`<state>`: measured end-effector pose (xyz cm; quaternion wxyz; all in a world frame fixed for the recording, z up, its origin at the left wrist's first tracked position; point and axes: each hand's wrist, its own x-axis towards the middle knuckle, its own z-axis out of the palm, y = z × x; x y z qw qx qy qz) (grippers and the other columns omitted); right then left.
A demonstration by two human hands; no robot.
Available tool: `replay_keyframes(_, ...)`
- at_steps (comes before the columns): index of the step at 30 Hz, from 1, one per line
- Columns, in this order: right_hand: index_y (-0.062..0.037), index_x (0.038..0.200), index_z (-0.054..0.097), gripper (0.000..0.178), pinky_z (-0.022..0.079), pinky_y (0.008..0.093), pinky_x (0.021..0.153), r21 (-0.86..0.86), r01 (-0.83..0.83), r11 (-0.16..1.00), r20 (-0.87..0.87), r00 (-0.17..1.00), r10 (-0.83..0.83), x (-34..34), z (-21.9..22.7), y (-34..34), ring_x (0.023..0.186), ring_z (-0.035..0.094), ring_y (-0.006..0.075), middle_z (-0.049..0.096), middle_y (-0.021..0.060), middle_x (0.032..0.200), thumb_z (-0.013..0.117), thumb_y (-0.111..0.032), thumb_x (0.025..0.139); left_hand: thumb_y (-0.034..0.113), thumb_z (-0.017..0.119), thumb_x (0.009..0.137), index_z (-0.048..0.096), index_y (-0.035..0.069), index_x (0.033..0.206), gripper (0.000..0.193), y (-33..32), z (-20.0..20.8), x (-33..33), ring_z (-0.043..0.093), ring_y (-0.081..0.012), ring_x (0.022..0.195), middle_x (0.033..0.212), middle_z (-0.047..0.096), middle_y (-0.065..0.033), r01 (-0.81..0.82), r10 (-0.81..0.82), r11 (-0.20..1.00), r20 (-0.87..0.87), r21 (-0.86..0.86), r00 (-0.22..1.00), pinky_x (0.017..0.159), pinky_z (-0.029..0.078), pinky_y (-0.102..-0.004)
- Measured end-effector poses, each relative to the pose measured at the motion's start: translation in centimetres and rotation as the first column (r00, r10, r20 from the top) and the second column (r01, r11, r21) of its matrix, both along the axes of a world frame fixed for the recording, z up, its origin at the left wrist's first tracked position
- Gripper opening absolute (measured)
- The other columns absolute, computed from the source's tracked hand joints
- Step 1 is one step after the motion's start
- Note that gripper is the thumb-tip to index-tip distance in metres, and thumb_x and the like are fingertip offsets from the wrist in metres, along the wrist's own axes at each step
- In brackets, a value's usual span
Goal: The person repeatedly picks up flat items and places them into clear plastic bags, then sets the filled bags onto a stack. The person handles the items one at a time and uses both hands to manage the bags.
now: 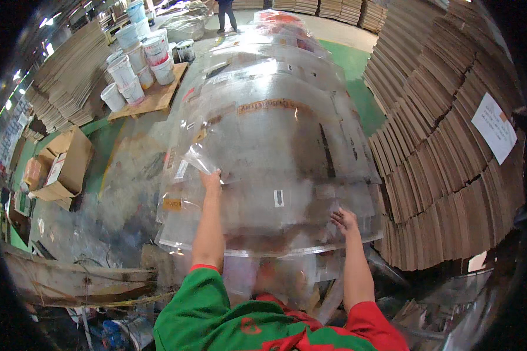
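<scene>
A long pile of large clear plastic sheets (257, 146) stretches away in front of me, bowed and glossy, with brown printing and small white labels on them. My left hand (212, 178) is closed on the folded-up edge of a clear plastic sheet (198, 157) on the pile's left side. The fold catches the light. Lower on the right side, my right hand (345, 220) hovers at or just over the sheets with its fingers apart. Whether its fingertips touch the plastic is hard to see. A white label with a dark mark (279, 198) lies between my hands.
Tall stacks of brown cardboard (433, 134) rise close on the right, a paper sheet (494, 127) fixed to them. Stained buckets (123, 73) crowd a wooden pallet (158, 96) at the far left. An open carton (70, 164) stands left. Far back, a person (226, 14) stands.
</scene>
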<state>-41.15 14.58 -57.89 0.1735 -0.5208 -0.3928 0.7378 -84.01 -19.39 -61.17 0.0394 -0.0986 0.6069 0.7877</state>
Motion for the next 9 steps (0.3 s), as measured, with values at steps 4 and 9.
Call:
replay_keyframes(4,0.0019,0.128,0.051,0.038,0.059,0.0382,0.072,0.097,0.087,0.991,-0.078,0.994,-0.079,6.0,2.7,-2.2,0.089,0.070,0.0272,0.067,0.0141,0.104,0.062,-0.017,0.097,-0.006,0.073,0.076,0.033,-0.001,0.145,0.081,-1.1,1.1,-0.7,0.057,-0.0322,0.118,0.135,0.054,-0.0189,0.052,-0.051,0.998,0.032,-0.038,0.998,0.101,0.045,-0.0390)
replay_keyframes(9,0.0002,0.131,0.049,0.042,0.058,0.0400,0.075,0.128,0.186,0.974,-0.011,0.982,-0.186,17.1,3.0,-6.5,0.090,0.069,0.0280,0.066,0.0145,0.105,0.064,-0.018,0.097,0.011,0.081,0.076,0.020,-0.003,0.152,0.098,-0.6,2.8,2.7,0.053,-0.0359,0.125,0.143,0.046,-0.0252,-0.268,0.381,0.743,0.057,-0.613,0.923,0.110,0.038,-0.0443)
